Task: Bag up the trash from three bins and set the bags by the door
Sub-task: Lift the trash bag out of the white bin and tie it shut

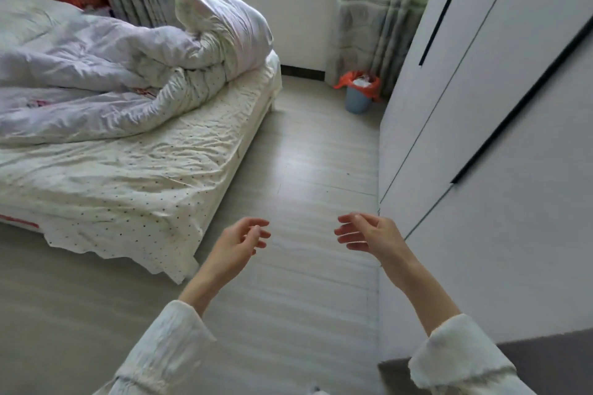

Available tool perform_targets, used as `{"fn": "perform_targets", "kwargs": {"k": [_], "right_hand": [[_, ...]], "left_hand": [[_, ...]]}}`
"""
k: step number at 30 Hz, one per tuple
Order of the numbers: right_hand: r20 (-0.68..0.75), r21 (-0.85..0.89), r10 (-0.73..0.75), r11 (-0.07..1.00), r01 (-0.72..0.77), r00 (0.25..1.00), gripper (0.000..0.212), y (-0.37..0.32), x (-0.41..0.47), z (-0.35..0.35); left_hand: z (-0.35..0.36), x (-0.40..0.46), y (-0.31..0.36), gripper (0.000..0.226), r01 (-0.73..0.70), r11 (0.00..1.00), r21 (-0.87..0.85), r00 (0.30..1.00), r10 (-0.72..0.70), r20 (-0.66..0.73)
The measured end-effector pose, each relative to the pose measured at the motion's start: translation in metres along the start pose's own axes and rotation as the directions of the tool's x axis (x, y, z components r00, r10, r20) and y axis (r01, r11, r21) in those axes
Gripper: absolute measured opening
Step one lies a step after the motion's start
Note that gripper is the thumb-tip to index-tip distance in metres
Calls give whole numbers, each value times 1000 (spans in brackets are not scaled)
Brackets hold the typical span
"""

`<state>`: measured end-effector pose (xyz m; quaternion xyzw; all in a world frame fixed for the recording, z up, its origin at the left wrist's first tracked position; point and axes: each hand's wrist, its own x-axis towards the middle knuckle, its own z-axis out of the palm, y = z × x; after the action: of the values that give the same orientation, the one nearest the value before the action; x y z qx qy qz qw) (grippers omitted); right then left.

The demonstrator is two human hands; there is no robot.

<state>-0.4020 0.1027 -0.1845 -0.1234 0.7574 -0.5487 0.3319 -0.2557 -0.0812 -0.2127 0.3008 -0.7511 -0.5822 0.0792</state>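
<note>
A small blue bin (357,101) stands on the floor in the far corner, between the curtain and the wardrobe. An orange bag (372,88) lines it and folds over the rim, with white paper trash (362,82) showing on top. My left hand (239,244) and my right hand (369,234) are raised in front of me, well short of the bin. Both hold nothing, with fingers loosely curled and palms turned toward each other.
A bed (134,170) with a dotted sheet and a bunched white duvet (134,70) fills the left. A white wardrobe (481,125) runs along the right. A strip of pale wood floor (308,154) leads between them to the bin. Curtains (375,19) hang behind it.
</note>
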Motion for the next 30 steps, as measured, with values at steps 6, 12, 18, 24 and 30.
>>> {"fn": "perform_targets", "kwargs": {"k": [6, 12, 18, 24, 30], "right_hand": [[27, -8, 0, 1000, 0, 1000, 27, -37, 136, -7], [48, -20, -36, 999, 37, 998, 28, -112, 305, -38], [73, -35, -56, 998, 59, 996, 27, -190, 454, -63], [90, -75, -36, 996, 43, 995, 26, -234, 612, -77], [51, -103, -76, 991, 81, 996, 25, -316, 793, -90]], "left_hand": [[-10, 137, 19, 20, 6, 999, 40, 999, -8, 45], [-16, 312, 80, 20, -6, 999, 37, 1000, 7, -12], [-29, 466, 129, 22, -11, 999, 45, 1000, 13, -27], [-39, 627, 146, 22, -2, 1000, 21, 999, 3, -46], [-58, 827, 189, 22, -28, 999, -33, 999, 26, -45]]}}
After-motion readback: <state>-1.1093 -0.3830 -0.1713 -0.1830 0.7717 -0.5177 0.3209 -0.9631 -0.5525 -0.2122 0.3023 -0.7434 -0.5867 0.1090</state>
